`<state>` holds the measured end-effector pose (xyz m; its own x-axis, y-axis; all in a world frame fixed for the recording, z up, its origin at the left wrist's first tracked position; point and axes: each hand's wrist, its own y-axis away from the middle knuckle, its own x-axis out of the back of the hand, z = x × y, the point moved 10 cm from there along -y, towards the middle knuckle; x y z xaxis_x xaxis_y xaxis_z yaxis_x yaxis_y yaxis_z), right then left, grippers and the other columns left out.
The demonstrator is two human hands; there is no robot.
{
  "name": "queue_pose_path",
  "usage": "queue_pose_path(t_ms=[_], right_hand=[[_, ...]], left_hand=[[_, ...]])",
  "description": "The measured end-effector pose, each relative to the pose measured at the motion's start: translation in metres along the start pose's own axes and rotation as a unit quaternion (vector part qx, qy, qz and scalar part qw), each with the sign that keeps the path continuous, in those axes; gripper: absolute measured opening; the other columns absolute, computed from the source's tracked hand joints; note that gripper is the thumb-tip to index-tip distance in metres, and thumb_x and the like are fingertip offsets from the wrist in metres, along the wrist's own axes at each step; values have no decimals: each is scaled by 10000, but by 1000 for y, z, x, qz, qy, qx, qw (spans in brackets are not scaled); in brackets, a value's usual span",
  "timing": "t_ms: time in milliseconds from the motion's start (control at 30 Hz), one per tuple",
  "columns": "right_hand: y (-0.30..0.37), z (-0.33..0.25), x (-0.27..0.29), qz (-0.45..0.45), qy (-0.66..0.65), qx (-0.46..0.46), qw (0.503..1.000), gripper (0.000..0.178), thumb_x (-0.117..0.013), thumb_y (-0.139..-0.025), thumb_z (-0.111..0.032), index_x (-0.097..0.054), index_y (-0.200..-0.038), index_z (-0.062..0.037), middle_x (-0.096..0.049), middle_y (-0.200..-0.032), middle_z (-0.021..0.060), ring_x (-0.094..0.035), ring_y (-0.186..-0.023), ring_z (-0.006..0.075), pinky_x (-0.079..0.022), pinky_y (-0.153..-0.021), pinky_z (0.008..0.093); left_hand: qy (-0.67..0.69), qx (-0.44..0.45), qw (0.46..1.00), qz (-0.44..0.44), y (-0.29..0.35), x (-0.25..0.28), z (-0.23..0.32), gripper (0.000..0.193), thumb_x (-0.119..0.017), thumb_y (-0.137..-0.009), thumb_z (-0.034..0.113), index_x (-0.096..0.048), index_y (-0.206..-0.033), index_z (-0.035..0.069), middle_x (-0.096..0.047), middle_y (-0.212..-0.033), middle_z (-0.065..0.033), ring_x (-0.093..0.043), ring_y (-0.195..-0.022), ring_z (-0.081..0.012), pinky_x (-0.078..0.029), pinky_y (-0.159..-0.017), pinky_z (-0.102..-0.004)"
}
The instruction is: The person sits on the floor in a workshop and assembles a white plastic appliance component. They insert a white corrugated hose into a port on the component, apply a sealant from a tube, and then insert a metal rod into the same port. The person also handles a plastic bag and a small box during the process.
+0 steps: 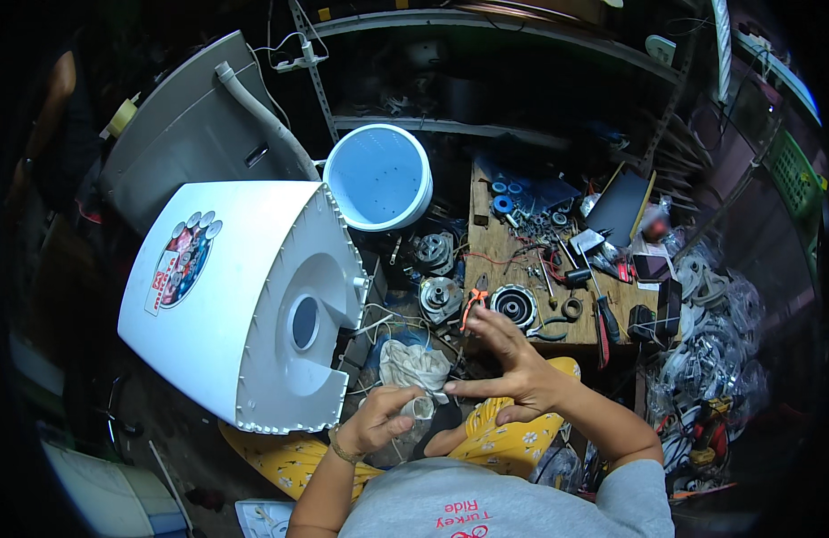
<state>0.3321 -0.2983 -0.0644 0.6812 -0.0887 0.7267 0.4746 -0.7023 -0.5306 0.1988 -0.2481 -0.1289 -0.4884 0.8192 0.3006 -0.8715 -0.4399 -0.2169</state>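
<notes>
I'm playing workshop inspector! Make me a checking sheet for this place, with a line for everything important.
Surface: wooden board, crowded, some bare wood showing.
Job's things: small see-through piece, in the left hand; white plastic shell standing to the left.
Clutter: orange-handled pliers, tape roll and loose small parts on the board; heap of bagged parts to its right.
Fingers: left ones pinch the piece; right hand is open, fingers spread, nothing seen in it.
Cables: thin red wires on the board; white power strip on the shelf frame.
Surroundings: blue-lined bucket, grey panel, dark metal shelves behind.
</notes>
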Motion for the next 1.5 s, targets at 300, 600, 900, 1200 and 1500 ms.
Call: queue_pose_path(t_ms=[300, 600, 900, 1200, 1500], right_hand=[[-38, -43, -37, -134, 58, 108, 983, 541, -386, -870, -670, -580, -1236, -322, -240, -1500, 211, -226, -1361, 465, -192, -1062, 615], [-52, -55, -51, -205, 74, 132, 967, 516, -431, -864, -631, -552, -1238, -297, -241, -1517, 160, -201, -1391, 426, -137, -1087, 622], [-37, -52, -65, -214, 95, 84, 969, 566, -487, -851, -614, -528, -1254, -218, -267, -1473, 218, -186, -1384, 451, -204, -1049, 643], [-26, -47, -59, -160, 21, 30, 986, 587, -557, -821, -569, -511, -1281, -207, -260, -1471, 226, -192, -1371, 466, -228, -1027, 638], [-28, -51, -60, -170, 97, 11, 981, 600, -589, -806, -520, -502, -1290, -176, -261, -1479, 220, -191, -1369, 470, -216, -1029, 637]], left_hand=[[17, 16, 997, -71, 14, 1, 1, 608, -443, -853, 506, -600, -955, -73, -572, -760, -180, -559, -702, -323, -430, -657, -389], [3, -30, 996, -82, 25, 3, 7, 545, -461, -870, 429, -592, -1078, -57, -629, -908, -242, -616, -827, -388, -469, -725, -413], [-105, 15, 990, -90, 34, 2, -7, 481, -479, -870, 418, -626, -1005, -20, -620, -919, -170, -572, -860, -354, -430, -770, -407], [-136, -41, 989, -30, 28, 10, 12, 327, -588, -826, 305, -588, -1024, 44, -601, -932, -121, -564, -873, -314, -399, -790, -392], [-280, -66, 957, 40, 23, 13, 25, 307, -688, -664, 67, -560, -943, 74, -579, -842, -85, -562, -812, -283, -402, -731, -388]])
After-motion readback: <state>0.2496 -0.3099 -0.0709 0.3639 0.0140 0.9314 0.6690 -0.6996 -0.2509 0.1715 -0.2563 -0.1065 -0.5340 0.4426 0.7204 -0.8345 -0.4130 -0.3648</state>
